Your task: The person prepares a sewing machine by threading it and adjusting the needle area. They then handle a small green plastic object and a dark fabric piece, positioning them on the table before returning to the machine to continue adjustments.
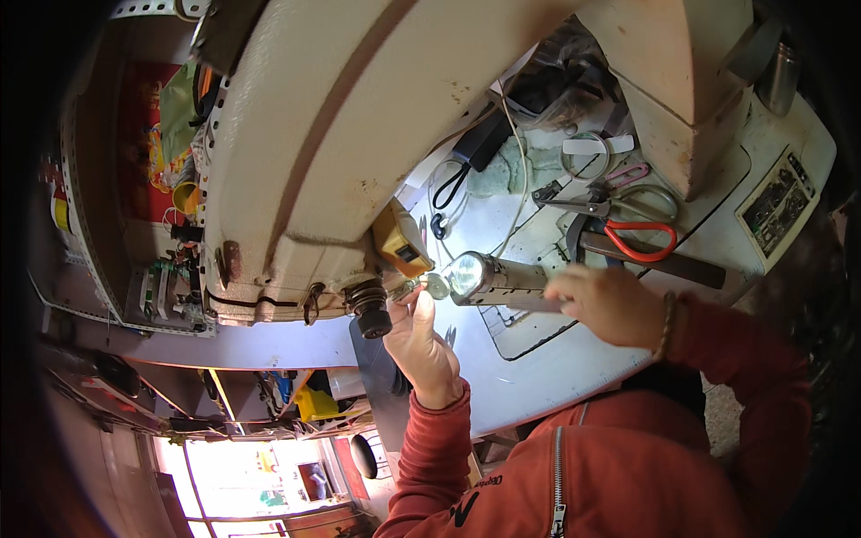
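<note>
My left hand [423, 345] reaches up beside the knob end of a large cream machine [269, 215]. Its thumb and fingertips pinch a small clear, rounded piece [437, 286], whose exact kind I cannot make out. Just to its right is the bright lens end of a silver flashlight [507, 283], lying roughly level. Around the flashlight's tail end are the fingers of my right hand [610, 303], slightly blurred. A yellow and grey boxy thing [400, 237] sits right above my left fingertips. A dark ribbed knob [368, 309] sticks out of the machine close by.
Red-handled scissors [641, 240], a hammer-like wooden handle [682, 262], a clear ring-shaped roll [585, 156] and a pale green cloth [502, 170] lie on the white table [538, 386]. A white cable [518, 179] crosses it. Shelves with mixed items [161, 161] stand at left.
</note>
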### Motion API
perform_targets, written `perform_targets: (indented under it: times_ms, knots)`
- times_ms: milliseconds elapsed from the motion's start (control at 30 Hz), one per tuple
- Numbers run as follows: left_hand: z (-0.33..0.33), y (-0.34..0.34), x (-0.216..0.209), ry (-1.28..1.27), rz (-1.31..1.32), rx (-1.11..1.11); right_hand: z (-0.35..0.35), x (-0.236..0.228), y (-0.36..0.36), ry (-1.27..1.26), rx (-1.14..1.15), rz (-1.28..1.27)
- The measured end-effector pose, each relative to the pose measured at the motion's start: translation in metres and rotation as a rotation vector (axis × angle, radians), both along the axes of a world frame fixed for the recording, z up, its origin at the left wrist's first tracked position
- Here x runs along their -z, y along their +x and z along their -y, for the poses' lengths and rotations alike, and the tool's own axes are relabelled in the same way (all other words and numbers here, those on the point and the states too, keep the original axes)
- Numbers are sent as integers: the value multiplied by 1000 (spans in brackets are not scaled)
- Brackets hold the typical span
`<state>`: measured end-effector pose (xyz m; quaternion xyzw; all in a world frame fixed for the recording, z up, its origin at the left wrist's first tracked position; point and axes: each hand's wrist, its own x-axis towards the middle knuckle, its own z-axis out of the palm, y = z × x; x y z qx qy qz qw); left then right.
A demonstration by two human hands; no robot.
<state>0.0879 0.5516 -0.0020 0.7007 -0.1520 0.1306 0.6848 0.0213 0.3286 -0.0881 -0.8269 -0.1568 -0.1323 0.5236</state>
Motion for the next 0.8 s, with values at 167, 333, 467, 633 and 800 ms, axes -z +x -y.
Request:
perform_targets:
  times_ms: [167, 333, 467, 633, 800]
  knots:
    - [-3, 2, 1, 36, 27, 24, 13, -57, 40, 59, -96, 148]
    - [-5, 0, 1, 8, 14, 19, 4, -79, 64, -223, -12, 375]
    - [-5, 0, 2, 18, 29, 12, 1, -84, 73, -235, -5, 494]
    - [-5, 1, 4, 23, 34, -40, 0, -88, 76, -221, -41, 466]
    - [-1, 3, 6, 11, 31, -51, 4, -88, 76, -223, -60, 440]
